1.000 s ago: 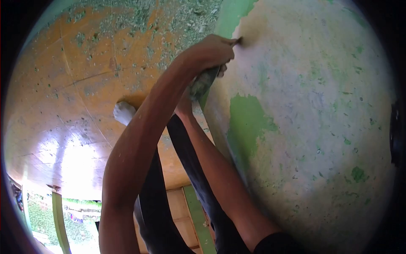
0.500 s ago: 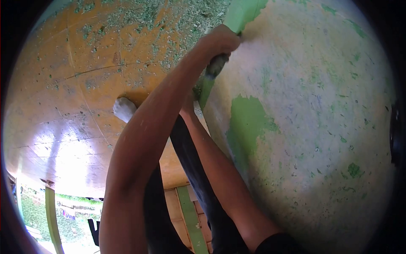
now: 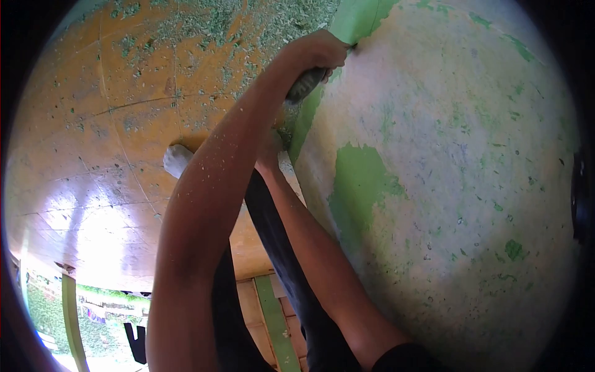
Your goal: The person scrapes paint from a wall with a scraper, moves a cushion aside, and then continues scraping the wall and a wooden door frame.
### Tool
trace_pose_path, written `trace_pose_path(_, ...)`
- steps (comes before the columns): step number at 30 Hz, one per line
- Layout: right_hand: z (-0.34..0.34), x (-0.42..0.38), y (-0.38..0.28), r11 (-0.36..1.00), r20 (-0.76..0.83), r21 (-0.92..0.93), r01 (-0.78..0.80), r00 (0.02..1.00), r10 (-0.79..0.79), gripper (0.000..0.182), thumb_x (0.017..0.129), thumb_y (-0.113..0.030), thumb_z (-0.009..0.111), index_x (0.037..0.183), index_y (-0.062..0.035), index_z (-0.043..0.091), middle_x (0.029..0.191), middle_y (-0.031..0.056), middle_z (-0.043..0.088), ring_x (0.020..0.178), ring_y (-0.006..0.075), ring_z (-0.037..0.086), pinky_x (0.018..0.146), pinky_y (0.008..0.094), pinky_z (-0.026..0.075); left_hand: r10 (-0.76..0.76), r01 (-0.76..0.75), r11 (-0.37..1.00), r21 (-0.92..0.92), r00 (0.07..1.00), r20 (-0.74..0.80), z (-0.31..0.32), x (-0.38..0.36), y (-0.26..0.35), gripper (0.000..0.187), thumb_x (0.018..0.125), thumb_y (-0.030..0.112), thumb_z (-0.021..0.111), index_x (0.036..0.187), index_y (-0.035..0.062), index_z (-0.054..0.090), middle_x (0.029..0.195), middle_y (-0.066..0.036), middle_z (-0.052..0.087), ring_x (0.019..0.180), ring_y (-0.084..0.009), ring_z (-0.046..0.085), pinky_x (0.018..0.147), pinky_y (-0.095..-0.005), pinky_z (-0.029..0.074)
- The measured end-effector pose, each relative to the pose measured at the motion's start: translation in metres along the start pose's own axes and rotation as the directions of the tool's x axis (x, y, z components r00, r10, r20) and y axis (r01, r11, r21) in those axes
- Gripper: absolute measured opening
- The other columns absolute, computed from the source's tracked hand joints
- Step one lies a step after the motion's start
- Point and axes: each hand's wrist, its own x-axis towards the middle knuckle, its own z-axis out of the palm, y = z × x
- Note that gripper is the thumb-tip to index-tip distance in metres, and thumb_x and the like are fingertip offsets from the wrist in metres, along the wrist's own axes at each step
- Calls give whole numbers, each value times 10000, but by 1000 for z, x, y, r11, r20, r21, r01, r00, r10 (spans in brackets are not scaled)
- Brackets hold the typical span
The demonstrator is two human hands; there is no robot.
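My left hand (image 3: 325,51) is closed round the dark, rounded handle of a scraper (image 3: 304,87). The tool's thin dark tip meets the wall (image 3: 446,155) at the ragged edge of the green paint (image 3: 359,18). Lower down, my right hand (image 3: 271,149) is near the foot of the wall, partly behind my left forearm; its fingers are hidden and I cannot make out anything in it. A larger green patch (image 3: 359,186) stands on the pale wall to the right of my right forearm.
Green and pale flakes (image 3: 211,25) lie over the orange tiled floor (image 3: 62,142). My foot (image 3: 177,160) is left of my forearm, and my dark trouser legs (image 3: 279,242) extend downward. A bright opening with a post (image 3: 74,322) shows at lower left.
My left hand has shifted slightly left and up, and the scraper handle has tilted further left. More pale specks show on my left forearm. My right hand has moved slightly left.
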Motion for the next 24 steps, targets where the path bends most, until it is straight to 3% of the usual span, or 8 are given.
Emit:
trace_pose_path(3, -3, 14, 31, 873, 131, -345, 344, 939, -318, 418, 903, -323, 556, 1111, 38, 518, 947, 224, 639, 910, 334, 637, 802, 411, 470, 234, -227, 972, 61, 956, -179, 22, -28, 4, 427, 807, 79, 566, 1225, 0, 601, 630, -83, 566, 487, -155, 554, 435, -329, 481)
trace_pose_path(7, 9, -5, -20, 806, -13, -590, 53, 997, -74, 429, 898, -342, 568, 1108, 29, 520, 1043, 248, 623, 1007, 360, 609, 840, 412, 458, -8, 9, 1000, 7, 977, -211, 5, 19, 7, 402, 803, 91, 564, 1185, -19, 620, 607, -112, 560, 462, -176, 554, 441, -362, 500)
trace_pose_path(13, -2, 1, -22, 994, -5, 105, -12, 1000, 13, 359, 915, -277, 540, 1107, 24, 507, 813, 148, 622, 718, 248, 644, 676, 365, 492, 121, -125, 986, -108, 992, -44, -1, -32, 25, 456, 822, 67, 557, 1275, 15, 562, 613, -63, 530, 451, -155, 530, 426, -311, 482)
trace_pose_path(15, -1, -1, -40, 886, -15, -459, -60, 998, 60, 346, 921, -268, 528, 1101, 27, 505, 736, 111, 589, 618, 201, 614, 618, 348, 488, 165, -160, 974, -158, 986, 20, -4, -24, 23, 475, 823, 60, 555, 1297, 25, 546, 618, -56, 524, 450, -147, 524, 423, -308, 479)
trace_pose_path(19, 13, 7, 1, 902, 79, -392, 180, 984, -162, 303, 917, -239, 535, 1086, 11, 513, 756, 117, 601, 643, 204, 625, 623, 349, 492, 76, -74, 997, 37, 996, -45, 1, -25, 28, 488, 823, 57, 558, 1311, 56, 545, 633, -46, 517, 465, -128, 495, 413, -302, 457)
trace_pose_path(22, 25, 19, 26, 693, -238, -717, 66, 912, -333, 243, 909, -183, 542, 1060, 4, 510, 750, 107, 597, 636, 182, 625, 589, 334, 488, 163, -174, 982, -67, 976, -144, 18, -44, 38, 448, 819, 71, 546, 1264, 48, 584, 620, -57, 525, 452, -151, 521, 422, -326, 483)
trace_pose_path(23, 19, 26, 42, 992, -242, -99, 76, 965, -98, 219, 905, -154, 542, 1048, 8, 506, 747, 103, 594, 638, 173, 625, 572, 323, 485, 158, -169, 983, -75, 978, -139, 17, -35, 37, 448, 819, 71, 546, 1264, 48, 584, 620, -57, 525, 452, -151, 521, 422, -326, 483)
trace_pose_path(24, 18, 29, 53, 826, -84, 564, -24, 993, 86, 196, 902, -124, 542, 1037, 13, 502, 744, 99, 591, 641, 164, 626, 555, 311, 481, 121, -126, 992, -23, 981, -150, 8, -17, 33, 436, 819, 79, 549, 1251, 44, 592, 621, -63, 533, 456, -153, 527, 424, -327, 487)
